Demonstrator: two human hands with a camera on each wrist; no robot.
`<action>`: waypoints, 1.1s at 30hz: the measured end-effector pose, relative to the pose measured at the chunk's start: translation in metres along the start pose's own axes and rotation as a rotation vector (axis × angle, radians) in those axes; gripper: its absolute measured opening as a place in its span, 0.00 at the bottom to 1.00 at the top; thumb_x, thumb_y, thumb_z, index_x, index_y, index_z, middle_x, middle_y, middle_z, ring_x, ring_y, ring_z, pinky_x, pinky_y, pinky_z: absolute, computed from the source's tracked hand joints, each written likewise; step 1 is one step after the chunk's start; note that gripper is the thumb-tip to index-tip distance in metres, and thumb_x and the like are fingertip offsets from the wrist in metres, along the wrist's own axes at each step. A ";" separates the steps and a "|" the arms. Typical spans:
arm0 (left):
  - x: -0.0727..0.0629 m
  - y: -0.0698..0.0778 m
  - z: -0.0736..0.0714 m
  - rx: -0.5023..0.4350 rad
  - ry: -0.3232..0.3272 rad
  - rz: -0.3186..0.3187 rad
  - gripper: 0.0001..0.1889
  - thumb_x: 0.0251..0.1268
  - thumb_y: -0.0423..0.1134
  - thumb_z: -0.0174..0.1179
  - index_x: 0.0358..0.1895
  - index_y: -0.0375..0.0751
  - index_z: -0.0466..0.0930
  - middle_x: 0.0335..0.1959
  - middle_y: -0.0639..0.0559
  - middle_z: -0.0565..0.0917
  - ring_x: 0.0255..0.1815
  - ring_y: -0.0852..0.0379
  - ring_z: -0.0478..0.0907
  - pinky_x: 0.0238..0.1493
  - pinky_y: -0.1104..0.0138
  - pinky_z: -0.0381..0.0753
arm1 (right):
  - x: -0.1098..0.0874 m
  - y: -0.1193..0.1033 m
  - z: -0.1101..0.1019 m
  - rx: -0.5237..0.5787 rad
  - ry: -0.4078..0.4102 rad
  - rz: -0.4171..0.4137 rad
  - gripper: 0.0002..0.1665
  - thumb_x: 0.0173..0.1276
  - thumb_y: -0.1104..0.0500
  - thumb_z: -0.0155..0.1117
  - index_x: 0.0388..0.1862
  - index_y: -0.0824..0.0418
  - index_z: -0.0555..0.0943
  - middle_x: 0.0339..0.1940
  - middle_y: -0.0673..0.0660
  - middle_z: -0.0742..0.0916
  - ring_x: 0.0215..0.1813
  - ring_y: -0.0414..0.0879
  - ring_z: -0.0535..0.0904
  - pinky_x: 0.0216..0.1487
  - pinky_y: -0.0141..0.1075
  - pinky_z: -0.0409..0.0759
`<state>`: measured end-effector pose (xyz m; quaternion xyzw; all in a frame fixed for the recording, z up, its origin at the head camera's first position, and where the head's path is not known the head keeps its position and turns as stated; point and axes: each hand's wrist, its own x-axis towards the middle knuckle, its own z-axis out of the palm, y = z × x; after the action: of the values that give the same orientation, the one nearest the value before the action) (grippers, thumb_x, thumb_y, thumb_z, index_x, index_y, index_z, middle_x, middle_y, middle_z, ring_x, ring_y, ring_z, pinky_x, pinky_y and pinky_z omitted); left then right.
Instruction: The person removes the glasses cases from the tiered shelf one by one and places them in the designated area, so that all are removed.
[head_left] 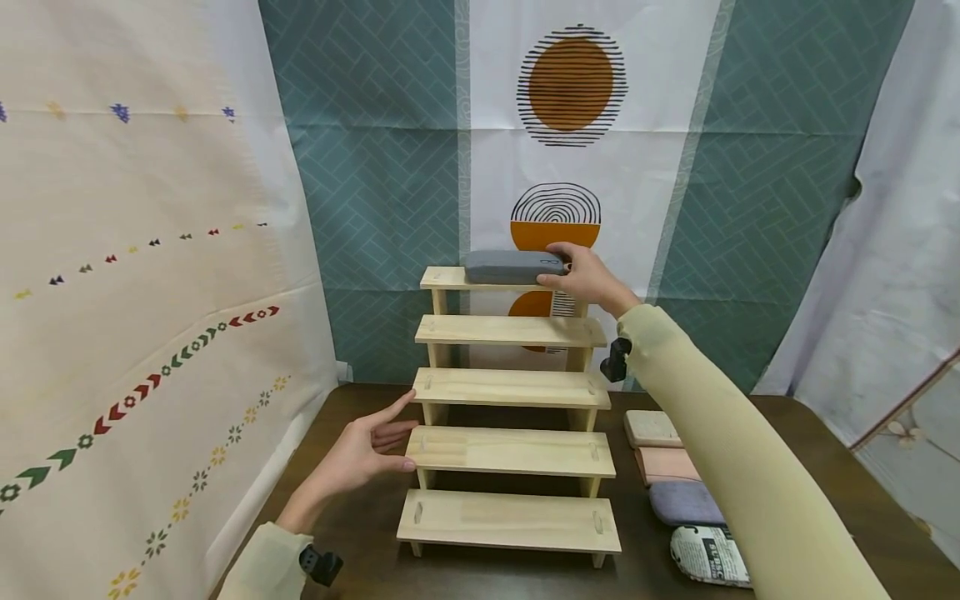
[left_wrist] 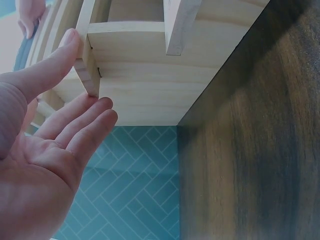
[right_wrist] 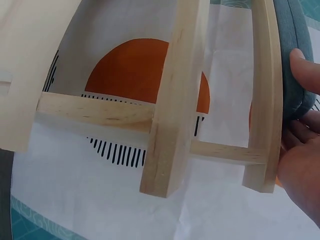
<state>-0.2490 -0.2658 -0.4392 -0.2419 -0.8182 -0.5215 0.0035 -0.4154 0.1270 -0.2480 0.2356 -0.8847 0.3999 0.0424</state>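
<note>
A pale wooden stepped rack (head_left: 510,387) with several tiers stands on the dark table. On its top tier lies a grey-blue glasses case (head_left: 504,267) with a small glasses print near its right end. My right hand (head_left: 588,279) grips that end, thumb in front and fingers at the back; the right wrist view shows the case (right_wrist: 295,55) along the top board's edge. Lower down, my left hand (head_left: 360,454) is at the rack's left side with its fingers extended. In the left wrist view, thumb and fingertips of this hand (left_wrist: 55,145) touch the end of one step.
To the right of the rack, a column of soft cases lies on the brown table (head_left: 360,550): cream (head_left: 651,428), peach (head_left: 667,465), purple (head_left: 686,502) and newspaper-print (head_left: 708,554). A patterned cloth (head_left: 150,333) hangs at left, and a teal-and-white curtain (head_left: 367,208) behind.
</note>
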 end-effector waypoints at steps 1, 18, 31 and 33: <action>0.000 0.000 0.000 0.000 0.001 -0.001 0.54 0.57 0.31 0.80 0.85 0.51 0.59 0.68 0.32 0.78 0.67 0.38 0.78 0.65 0.43 0.78 | -0.001 0.000 0.000 0.002 0.001 0.000 0.41 0.78 0.56 0.67 0.83 0.67 0.62 0.75 0.67 0.72 0.71 0.63 0.71 0.72 0.56 0.73; -0.002 -0.001 -0.001 -0.007 0.001 -0.002 0.54 0.56 0.30 0.80 0.85 0.51 0.59 0.72 0.32 0.74 0.69 0.38 0.77 0.65 0.44 0.78 | -0.002 -0.002 -0.008 -0.011 -0.046 0.020 0.47 0.70 0.51 0.77 0.81 0.66 0.67 0.69 0.64 0.77 0.65 0.59 0.72 0.68 0.56 0.75; 0.001 0.001 0.000 -0.019 0.000 -0.002 0.54 0.56 0.30 0.80 0.85 0.51 0.59 0.72 0.32 0.74 0.69 0.39 0.77 0.64 0.52 0.81 | 0.004 0.003 -0.011 0.098 -0.040 -0.025 0.40 0.70 0.56 0.77 0.76 0.66 0.73 0.67 0.65 0.79 0.62 0.58 0.75 0.66 0.52 0.76; 0.000 0.001 0.000 -0.019 0.000 -0.005 0.54 0.56 0.30 0.80 0.85 0.52 0.59 0.71 0.32 0.75 0.69 0.39 0.77 0.64 0.52 0.81 | 0.005 0.004 -0.011 0.119 -0.047 -0.018 0.40 0.69 0.57 0.77 0.76 0.65 0.73 0.67 0.65 0.79 0.62 0.58 0.75 0.67 0.52 0.75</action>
<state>-0.2492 -0.2659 -0.4384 -0.2400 -0.8138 -0.5292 -0.0003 -0.4230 0.1360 -0.2421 0.2552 -0.8581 0.4455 0.0113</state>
